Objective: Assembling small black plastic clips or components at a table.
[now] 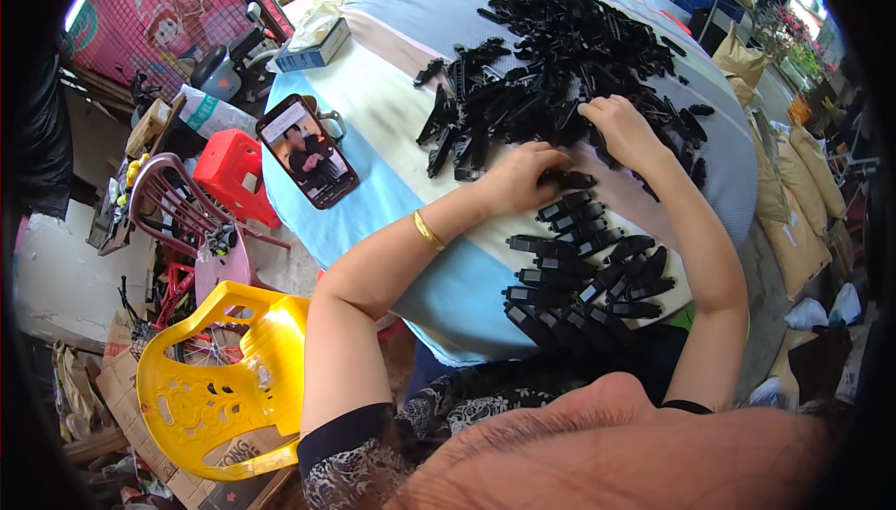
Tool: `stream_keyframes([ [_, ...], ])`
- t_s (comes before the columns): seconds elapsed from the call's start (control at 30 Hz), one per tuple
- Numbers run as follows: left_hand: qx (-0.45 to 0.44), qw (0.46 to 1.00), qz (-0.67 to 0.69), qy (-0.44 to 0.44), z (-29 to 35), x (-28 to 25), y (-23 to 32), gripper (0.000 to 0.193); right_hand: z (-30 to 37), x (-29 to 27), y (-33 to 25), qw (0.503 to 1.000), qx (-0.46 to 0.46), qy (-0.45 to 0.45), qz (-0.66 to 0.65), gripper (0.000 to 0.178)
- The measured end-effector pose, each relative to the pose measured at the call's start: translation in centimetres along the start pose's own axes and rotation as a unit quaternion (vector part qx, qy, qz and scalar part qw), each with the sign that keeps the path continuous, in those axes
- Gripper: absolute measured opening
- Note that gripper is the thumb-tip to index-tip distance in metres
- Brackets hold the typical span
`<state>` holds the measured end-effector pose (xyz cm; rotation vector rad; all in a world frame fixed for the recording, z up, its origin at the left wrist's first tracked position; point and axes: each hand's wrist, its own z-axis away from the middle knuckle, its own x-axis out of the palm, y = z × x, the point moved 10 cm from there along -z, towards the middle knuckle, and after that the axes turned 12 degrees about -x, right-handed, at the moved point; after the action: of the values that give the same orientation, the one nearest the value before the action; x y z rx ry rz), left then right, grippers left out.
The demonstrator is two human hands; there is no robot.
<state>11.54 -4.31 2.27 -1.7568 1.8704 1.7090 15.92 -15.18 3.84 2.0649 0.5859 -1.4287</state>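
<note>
Left hand (525, 175): fingers curled at one black part (573, 180), nearside of the heap (588, 39); grip cannot be told. Right hand (623, 129): fingertips bent together at the heap's near edge; hold hidden. Parts: elongated, stepped, overlapping beyond count. Nearer than the heap: one group (551, 279). Left of it: one phone (308, 153), one box (315, 49).
</note>
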Motion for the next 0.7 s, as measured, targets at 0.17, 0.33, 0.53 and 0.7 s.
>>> stream_keyframes([
  [0.17, -0.049, 0.997, -0.014, -0.05, 0.2, 0.7, 0.0, 0.031, 3.7, -4.8, -1.0, 0.943, 0.086, 0.219, -0.235, 0.045],
  [0.33, -0.092, 0.995, -0.025, -0.033, 0.5, 0.4, -0.2, 0.034, 4.4, -3.4, -4.5, 0.931, 0.105, 0.127, -0.325, 0.025],
  [0.53, -0.137, 0.975, -0.175, 0.011, 1.2, 0.1, 0.8, 0.037, 6.2, -2.9, -4.9, 0.977, 0.068, 0.079, -0.185, 0.02],
  [0.7, -0.21, 0.969, -0.089, -0.09, 0.9, 1.0, -0.3, 0.036, 6.6, -2.0, -4.1, 0.913, 0.115, -0.032, -0.39, 0.04],
])
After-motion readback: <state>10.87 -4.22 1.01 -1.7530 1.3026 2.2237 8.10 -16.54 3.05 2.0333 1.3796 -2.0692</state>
